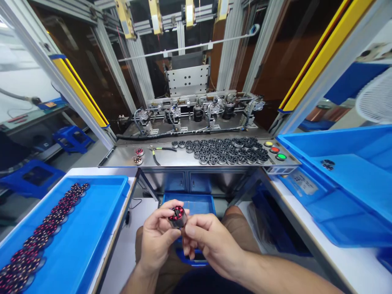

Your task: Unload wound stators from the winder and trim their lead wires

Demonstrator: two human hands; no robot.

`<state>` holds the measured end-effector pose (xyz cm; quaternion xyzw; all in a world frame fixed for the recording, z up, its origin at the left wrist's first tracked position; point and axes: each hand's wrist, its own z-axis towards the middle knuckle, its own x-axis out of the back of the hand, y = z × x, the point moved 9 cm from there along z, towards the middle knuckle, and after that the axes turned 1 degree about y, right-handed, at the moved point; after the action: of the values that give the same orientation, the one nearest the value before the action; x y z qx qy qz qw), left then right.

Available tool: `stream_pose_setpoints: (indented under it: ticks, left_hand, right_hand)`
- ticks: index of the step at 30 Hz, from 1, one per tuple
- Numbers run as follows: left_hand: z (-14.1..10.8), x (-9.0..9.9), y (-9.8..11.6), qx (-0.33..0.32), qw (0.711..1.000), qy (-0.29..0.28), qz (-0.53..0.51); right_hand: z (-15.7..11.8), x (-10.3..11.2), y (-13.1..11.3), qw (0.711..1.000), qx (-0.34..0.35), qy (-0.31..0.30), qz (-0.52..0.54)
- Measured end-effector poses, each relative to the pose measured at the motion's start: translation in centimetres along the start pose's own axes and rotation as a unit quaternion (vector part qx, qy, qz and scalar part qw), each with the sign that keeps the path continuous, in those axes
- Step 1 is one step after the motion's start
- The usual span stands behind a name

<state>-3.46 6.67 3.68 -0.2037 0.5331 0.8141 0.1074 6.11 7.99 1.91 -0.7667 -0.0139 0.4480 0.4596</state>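
Note:
My left hand (157, 237) grips a round motor part (177, 217), dark-rimmed with red windings inside, above my lap. Close against the part's right side is my right hand (211, 237), with thumb and index finger pinched together; anything between those fingertips is too small to make out. Beyond my hands, on the metal ledge, lie several black and silver round cores (229, 152). Two wound parts (138, 160) sit at the ledge's left, beside cutters (155, 156) with yellow-green and black handles.
A blue tray (101, 228) on the left holds rows of wound parts (45, 232). At right stands a blue bin (339, 196) with a few cores. Behind the ledge is a winding machine (199, 112); coloured buttons (275, 150) sit at the ledge's right end.

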Motion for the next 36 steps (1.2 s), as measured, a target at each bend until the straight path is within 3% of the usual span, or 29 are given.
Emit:
stream_pose_setpoints:
  ticks: [4, 7, 9, 11, 13, 16, 17, 19, 21, 26, 32, 36]
  left_hand:
    - [-0.1, -0.2, 0.2, -0.014, 0.999, -0.016, 0.024]
    - [-0.2, -0.6, 0.5, -0.023, 0.997, -0.037, 0.063]
    - [-0.3, -0.2, 0.8, -0.029, 0.993, -0.020, 0.110]
    - [-0.6, 0.8, 1.2, -0.024, 0.983, 0.027, 0.179]
    - [-0.9, 1.5, 1.1, 0.011, 0.971, 0.050, 0.235]
    - [-1.1, 0.9, 0.1, 0.076, 0.964, 0.008, 0.253]
    - [-1.1, 0.4, 0.0, 0.084, 0.964, -0.007, 0.252]
    - [-0.9, -0.2, 0.1, 0.078, 0.963, -0.022, 0.257]
    - [-0.8, -0.5, 0.6, 0.065, 0.960, -0.022, 0.271]
    - [-1.0, 0.0, 1.2, 0.054, 0.954, 0.004, 0.294]
    - [-1.6, -0.4, -0.8, 0.105, 0.987, 0.013, 0.120]
    - [-1.6, -1.3, -0.7, 0.074, 0.993, 0.004, 0.089]
  right_hand:
    - [0.1, -0.6, 0.1, 0.997, -0.009, -0.037, 0.069]
    - [0.3, -0.9, 0.4, 0.996, -0.014, -0.068, 0.063]
    - [0.6, -0.5, -0.1, 0.997, 0.010, -0.072, 0.011]
    - [0.6, 0.4, -1.9, 0.987, 0.104, -0.047, -0.115]
    - [-0.4, 0.6, -4.9, 0.921, 0.263, -0.012, -0.286]
    - [-2.8, -1.2, -7.4, 0.765, 0.444, -0.006, -0.467]
    - [-3.3, -1.7, -7.7, 0.732, 0.471, -0.014, -0.492]
    - [-3.8, -2.2, -7.9, 0.706, 0.485, -0.027, -0.516]
    - [-3.8, -2.3, -8.2, 0.719, 0.469, -0.039, -0.512]
    - [-3.7, -1.7, -8.9, 0.783, 0.419, -0.065, -0.454]
    - [-3.2, -1.0, -8.7, 0.835, 0.366, 0.005, -0.410]
    - [-3.2, -0.6, -7.9, 0.856, 0.331, 0.023, -0.396]
